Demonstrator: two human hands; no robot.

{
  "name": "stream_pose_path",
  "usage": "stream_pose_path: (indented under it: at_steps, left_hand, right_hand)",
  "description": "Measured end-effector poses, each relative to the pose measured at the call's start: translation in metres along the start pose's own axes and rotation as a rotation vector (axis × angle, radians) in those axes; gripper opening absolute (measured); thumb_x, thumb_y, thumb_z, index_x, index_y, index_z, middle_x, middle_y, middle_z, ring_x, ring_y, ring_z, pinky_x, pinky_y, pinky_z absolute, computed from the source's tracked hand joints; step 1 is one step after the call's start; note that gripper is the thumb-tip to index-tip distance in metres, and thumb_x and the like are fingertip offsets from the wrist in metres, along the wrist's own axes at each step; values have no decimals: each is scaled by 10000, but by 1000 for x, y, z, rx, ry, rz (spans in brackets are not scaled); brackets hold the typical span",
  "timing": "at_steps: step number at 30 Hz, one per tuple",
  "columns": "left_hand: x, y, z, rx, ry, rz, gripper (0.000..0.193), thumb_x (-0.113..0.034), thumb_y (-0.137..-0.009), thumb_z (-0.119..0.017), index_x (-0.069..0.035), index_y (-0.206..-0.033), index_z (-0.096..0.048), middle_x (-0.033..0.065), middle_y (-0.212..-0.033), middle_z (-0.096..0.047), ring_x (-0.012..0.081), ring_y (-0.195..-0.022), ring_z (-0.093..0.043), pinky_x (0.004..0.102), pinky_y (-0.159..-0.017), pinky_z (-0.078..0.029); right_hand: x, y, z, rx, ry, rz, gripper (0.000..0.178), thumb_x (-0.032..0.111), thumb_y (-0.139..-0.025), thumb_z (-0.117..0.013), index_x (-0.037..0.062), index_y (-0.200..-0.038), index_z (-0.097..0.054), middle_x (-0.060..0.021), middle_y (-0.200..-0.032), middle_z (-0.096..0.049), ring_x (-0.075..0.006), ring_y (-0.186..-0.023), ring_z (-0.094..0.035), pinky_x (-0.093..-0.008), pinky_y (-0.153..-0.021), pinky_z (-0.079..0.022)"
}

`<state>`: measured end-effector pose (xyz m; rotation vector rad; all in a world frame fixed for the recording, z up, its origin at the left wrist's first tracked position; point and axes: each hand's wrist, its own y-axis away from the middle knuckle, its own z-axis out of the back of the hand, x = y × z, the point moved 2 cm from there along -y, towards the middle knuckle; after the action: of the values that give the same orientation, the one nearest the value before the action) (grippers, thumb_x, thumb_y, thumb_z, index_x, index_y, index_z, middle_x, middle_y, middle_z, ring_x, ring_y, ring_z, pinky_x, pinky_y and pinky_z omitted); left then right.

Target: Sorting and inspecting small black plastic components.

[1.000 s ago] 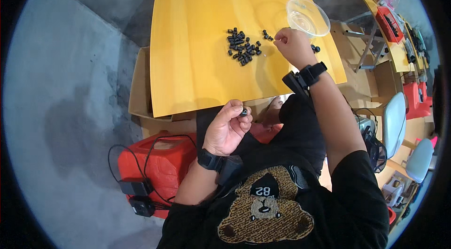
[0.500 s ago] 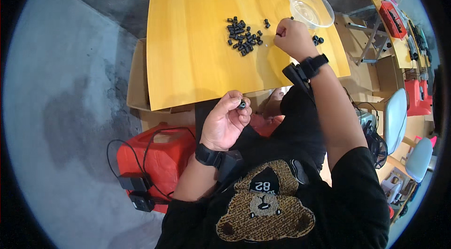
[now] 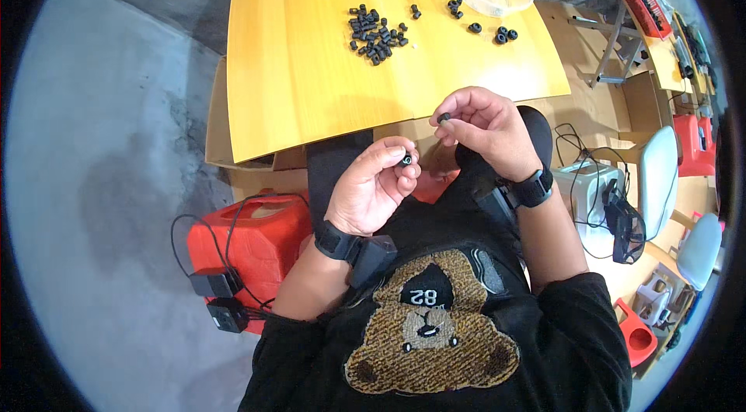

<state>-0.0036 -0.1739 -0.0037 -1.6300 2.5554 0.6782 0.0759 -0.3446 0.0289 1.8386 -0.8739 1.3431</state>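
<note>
My left hand (image 3: 373, 185) pinches a small black cylindrical part (image 3: 406, 159) between thumb and forefinger, its round, lighter-centred end facing up. To its right, my right hand (image 3: 488, 132) grips a small black ring-like part (image 3: 444, 118) at its fingertips, just off the table's near edge. The two held parts are apart. A pile of small black cylindrical parts (image 3: 375, 37) lies on the yellow table (image 3: 303, 78). Toward the right of the table sit several black round pieces (image 3: 503, 36), close to a clear round plastic tub (image 3: 497, 4). The exact kind of these parts is too small to tell.
A red plastic stool (image 3: 245, 245) with black cables and adapters (image 3: 221, 288) stands at my left, by the grey wall. On the right are a white stool (image 3: 594, 202), a blue chair (image 3: 659, 171) and another table with a red bin (image 3: 646, 8).
My right hand has come back from beside the clear tub toward my left hand, carrying a small black part. The left hand keeps hold of its piece.
</note>
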Motion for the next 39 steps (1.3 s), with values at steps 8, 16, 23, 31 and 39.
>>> stream_pose_path:
  at_steps: [8,16,23,31,39]
  left_hand:
    - [14,6,-8,-29,-50,36,173,-181,-878,-565,-16,-925,-583,52,-793,-564,110,-675,-506,192,-560,-434]
    - [13,7,-8,-31,-97,33,128,-168,-866,-590,-45,-901,-602,15,-774,-592,89,-663,-558,196,-570,-461]
    - [12,5,-8,-38,-89,52,131,-161,-865,-588,-36,-903,-602,10,-769,-592,86,-658,-558,193,-574,-464]
    - [10,5,-6,-79,-141,-7,108,-138,-864,-580,-44,-904,-614,28,-796,-603,95,-663,-536,192,-559,-434]
    - [11,6,-9,-107,-188,7,110,-132,-866,-580,-35,-910,-606,18,-787,-596,77,-649,-530,187,-561,-437]
  right_hand:
    - [0,9,-12,184,-21,143,137,2,-805,-616,25,-939,-627,13,-811,-557,-61,-755,-527,-198,-701,-433]
    - [0,10,-15,199,11,57,131,10,-804,-618,30,-931,-644,1,-808,-550,-73,-749,-529,-209,-696,-437]
    - [1,8,-18,236,96,158,150,-15,-780,-632,27,-923,-654,-20,-834,-567,-108,-789,-566,-229,-712,-471]
    - [1,15,-19,82,-39,5,120,12,-782,-636,-3,-900,-653,-32,-797,-614,-76,-704,-577,-209,-629,-472]
    - [13,18,-19,99,480,224,122,1,-764,-619,-6,-884,-640,-53,-773,-624,-114,-702,-592,-228,-641,-470]
